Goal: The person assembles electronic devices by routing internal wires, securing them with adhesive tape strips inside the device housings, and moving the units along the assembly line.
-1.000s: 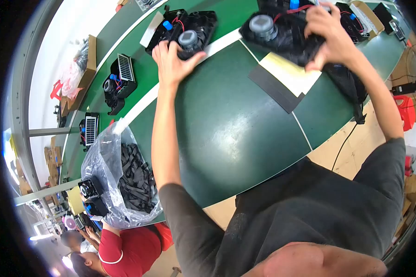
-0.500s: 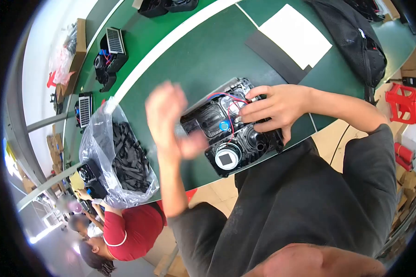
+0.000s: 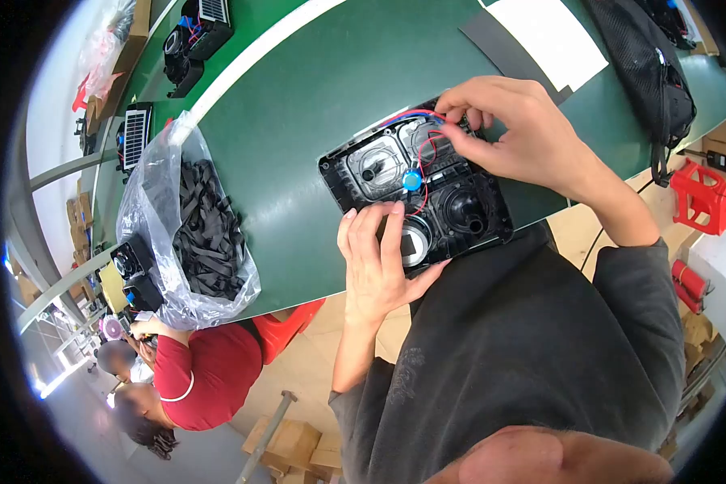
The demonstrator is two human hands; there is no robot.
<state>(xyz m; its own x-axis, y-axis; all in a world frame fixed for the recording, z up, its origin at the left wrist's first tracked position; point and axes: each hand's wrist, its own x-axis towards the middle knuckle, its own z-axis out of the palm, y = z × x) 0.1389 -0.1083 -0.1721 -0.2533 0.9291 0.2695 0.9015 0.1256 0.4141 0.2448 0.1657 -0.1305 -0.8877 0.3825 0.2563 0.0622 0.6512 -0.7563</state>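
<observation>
An open black plastic housing (image 3: 468, 189) lies on the green table in front of me, its inside facing up. In it I see a round blue part (image 3: 412, 179), a round speaker with a white centre (image 3: 412, 244), and red and blue wires (image 3: 415, 115). My left hand (image 3: 375, 262) rests on the housing's near left side, fingers stretched over the edge by the speaker and thumb spread out, partly covering the speaker. At the far right corner, my right hand (image 3: 500, 129) pinches the wires between thumb and fingertips; the exact contact is partly hidden.
A clear plastic bag (image 3: 161, 210) of black strips (image 3: 206, 234) stands at left. Other housings with solar panels (image 3: 135, 137) sit beyond it. White sheets (image 3: 548, 40), a black bag (image 3: 641, 64) and a red stool (image 3: 699, 198) are right. A person in red (image 3: 210, 375) sits at left.
My left hand has come down from the air onto the housing's near left edge. My right hand has shifted from lying over the housing to pinching at its far right corner. The view has shifted.
</observation>
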